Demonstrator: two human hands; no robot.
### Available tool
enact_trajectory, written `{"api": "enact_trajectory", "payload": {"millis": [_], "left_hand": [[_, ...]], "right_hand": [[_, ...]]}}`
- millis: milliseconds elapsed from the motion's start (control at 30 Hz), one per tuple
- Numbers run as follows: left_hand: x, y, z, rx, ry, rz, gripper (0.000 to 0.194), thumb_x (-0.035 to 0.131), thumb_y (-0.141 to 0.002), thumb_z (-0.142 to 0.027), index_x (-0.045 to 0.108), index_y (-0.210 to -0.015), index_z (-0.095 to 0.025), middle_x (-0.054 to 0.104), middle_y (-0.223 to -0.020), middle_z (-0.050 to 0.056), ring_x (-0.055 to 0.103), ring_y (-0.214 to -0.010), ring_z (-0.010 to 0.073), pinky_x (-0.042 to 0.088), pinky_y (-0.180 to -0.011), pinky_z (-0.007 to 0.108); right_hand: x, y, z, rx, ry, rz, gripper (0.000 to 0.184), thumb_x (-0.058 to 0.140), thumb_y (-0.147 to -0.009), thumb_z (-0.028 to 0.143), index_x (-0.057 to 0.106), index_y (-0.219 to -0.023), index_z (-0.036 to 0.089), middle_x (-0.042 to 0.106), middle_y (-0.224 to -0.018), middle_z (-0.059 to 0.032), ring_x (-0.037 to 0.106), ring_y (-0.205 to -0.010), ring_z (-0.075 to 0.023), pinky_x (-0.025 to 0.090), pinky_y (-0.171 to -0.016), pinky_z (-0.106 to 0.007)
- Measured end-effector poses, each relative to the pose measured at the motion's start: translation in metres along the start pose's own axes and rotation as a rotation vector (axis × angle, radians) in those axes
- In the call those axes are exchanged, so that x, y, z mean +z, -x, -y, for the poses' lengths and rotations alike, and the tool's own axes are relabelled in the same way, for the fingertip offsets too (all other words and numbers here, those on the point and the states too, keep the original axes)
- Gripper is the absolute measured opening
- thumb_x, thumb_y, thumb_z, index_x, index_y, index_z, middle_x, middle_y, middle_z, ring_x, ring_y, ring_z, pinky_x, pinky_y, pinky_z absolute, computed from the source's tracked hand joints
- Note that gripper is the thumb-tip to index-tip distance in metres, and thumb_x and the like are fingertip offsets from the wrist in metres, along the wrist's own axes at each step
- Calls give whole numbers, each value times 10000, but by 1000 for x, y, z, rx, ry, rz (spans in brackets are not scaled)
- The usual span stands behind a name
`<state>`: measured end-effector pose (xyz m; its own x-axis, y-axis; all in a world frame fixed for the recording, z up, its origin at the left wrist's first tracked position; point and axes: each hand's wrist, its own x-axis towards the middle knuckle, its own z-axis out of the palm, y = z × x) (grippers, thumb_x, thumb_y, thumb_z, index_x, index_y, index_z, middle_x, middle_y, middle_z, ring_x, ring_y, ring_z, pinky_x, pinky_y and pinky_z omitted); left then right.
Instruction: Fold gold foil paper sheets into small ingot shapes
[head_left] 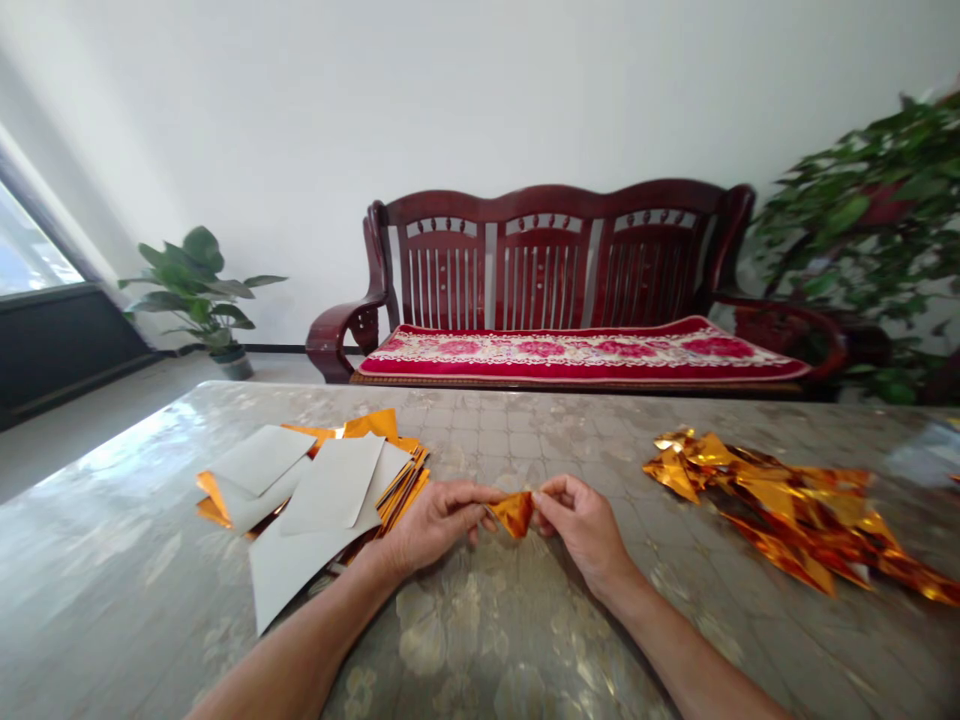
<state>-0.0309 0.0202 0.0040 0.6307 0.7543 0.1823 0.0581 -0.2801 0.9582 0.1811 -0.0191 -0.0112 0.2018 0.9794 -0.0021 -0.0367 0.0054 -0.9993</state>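
Between my two hands is a small folded piece of gold foil paper [514, 514], its tip pointing down toward me. My left hand [444, 517] pinches its left end between thumb and fingers. At the right corner, my right hand [576, 521] grips it with closed fingertips. Left of my left hand lies a loose stack of foil paper sheets [334, 485], several showing their pale backs and others their gold faces. On the right side of the table is a heap of folded gold foil pieces [780, 500].
A patterned, glossy cover lies over the table [480, 640]. Beyond its far edge stands a dark red wooden bench [544, 235] with a red floral seat cover [585, 350]. Potted plants [202, 285] stand at both sides. Clear plastic [926, 450] lies at the right edge.
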Motion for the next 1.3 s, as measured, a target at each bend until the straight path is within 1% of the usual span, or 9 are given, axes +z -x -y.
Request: {"api": "enact_trajectory", "payload": {"millis": [233, 467, 600, 667, 767, 833, 1033, 1200, 1300], "left_hand": [[3, -3, 3, -61, 7, -75, 282, 617, -855, -360, 760, -1007, -170, 732, -785, 49, 613, -563, 111, 504, -557, 212], [3, -3, 10, -53, -168, -186, 214, 594, -840, -268, 757, -939, -173, 729, -790, 28, 623, -642, 122, 489, -640, 223], [4, -5, 18, -62, -210, -289, 127, 593, -789, -194, 712, -815, -156, 715, -732, 16, 626, -651, 126, 465, -627, 213], [4, -5, 22, -59, -203, -316, 114, 608, -770, -184, 677, -854, -151, 703, -714, 8, 624, -632, 122, 455, -600, 203], [4, -4, 25, -78, -204, -314, 273, 622, -771, -191, 650, -1039, -151, 697, -691, -4, 620, -601, 122, 452, -577, 201], [3, -4, 27, -112, -229, -303, 311, 624, -779, -205, 665, -1083, -153, 705, -692, 2, 624, -602, 129, 454, -577, 209], [3, -5, 24, -178, -152, -250, 166, 626, -787, -247, 725, -868, -141, 724, -747, 27, 627, -650, 140, 441, -592, 215], [6, -3, 19, -165, -184, -284, 112, 618, -773, -224, 706, -766, -155, 684, -676, -7, 586, -622, 129, 412, -577, 211], [8, -3, 18, -139, -220, -306, 104, 601, -776, -212, 687, -750, -159, 682, -689, -3, 595, -649, 141, 422, -602, 221]], "right_hand": [[-1, -1, -2, 16, -2, 3, 305, 733, -684, 445, 577, -722, 186, 614, -542, 15, 528, -493, -117, 409, -489, -227], [-2, 0, 0, 34, -22, 2, 341, 761, -655, 464, 583, -728, 182, 632, -561, 6, 552, -514, -126, 438, -508, -232], [-2, 1, 0, 30, -23, 36, 315, 768, -641, 415, 596, -770, 185, 649, -606, 10, 583, -543, -133, 450, -534, -238], [-3, 1, 0, 34, -4, 56, 326, 765, -622, 381, 632, -842, 181, 671, -661, 5, 602, -575, -141, 463, -559, -250], [-5, -1, -2, 23, 87, 93, 315, 720, -642, 357, 697, -885, 158, 670, -652, 1, 582, -574, -137, 450, -572, -258], [-7, -2, -3, 2, 158, 110, 263, 684, -677, 352, 721, -844, 152, 643, -602, 9, 543, -547, -124, 419, -552, -248], [-11, -4, -3, -34, 290, 115, 186, 643, -709, 342, 715, -752, 176, 637, -602, 10, 528, -552, -130, 399, -527, -235], [-13, -2, 4, -165, 417, 68, 146, 651, -703, 323, 713, -674, 194, 656, -614, -1, 552, -595, -153, 405, -554, -242], [-13, 0, 3, -190, 430, 58, 148, 645, -711, 322, 698, -648, 199, 633, -574, 4, 542, -569, -154, 395, -536, -244]]}}
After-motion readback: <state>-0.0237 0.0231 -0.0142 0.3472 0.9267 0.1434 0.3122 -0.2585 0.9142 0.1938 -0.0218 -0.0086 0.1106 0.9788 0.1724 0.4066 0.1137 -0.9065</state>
